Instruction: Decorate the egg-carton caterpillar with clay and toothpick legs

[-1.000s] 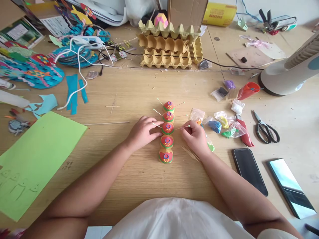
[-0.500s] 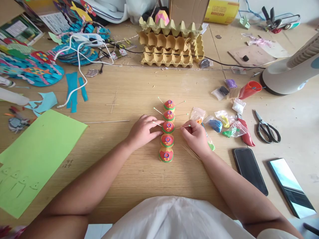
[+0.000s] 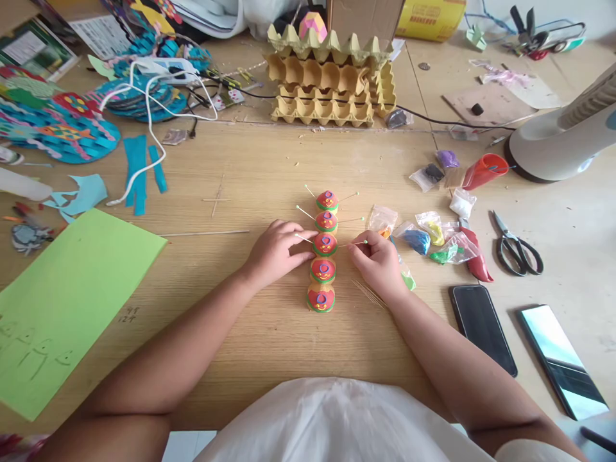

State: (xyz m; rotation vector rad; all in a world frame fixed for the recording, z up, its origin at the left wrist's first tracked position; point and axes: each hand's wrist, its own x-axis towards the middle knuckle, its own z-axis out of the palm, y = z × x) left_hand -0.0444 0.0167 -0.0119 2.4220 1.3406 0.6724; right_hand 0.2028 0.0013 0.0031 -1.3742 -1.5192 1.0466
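In the middle of the table stands an egg-carton strip (image 3: pixel 323 270), its several domed cups covered in red clay with green rims and small yellow and blue clay faces. My left hand (image 3: pixel 279 253) grips its left side at the third cup, with thumb and forefinger against it. Between the fingertips of my right hand (image 3: pixel 378 260) is a thin toothpick (image 3: pixel 356 243) with a pale green tip, its inner end at the third cup's right side. Similar tipped toothpicks stick out from both sides of the two farther cups, and one from the third cup's left.
Loose toothpicks (image 3: pixel 368 293) lie by my right wrist. Beyond are bagged clay (image 3: pixel 416 240), scissors (image 3: pixel 517 247) and two phones (image 3: pixel 484 330). Green paper (image 3: pixel 81 301) is at left, egg cartons (image 3: pixel 322 112) at the back, and a red cup (image 3: pixel 488 172) at right.
The view has shifted very slightly. Both hands keep nearly the same place at the third cup, and the right still pinches the toothpick.
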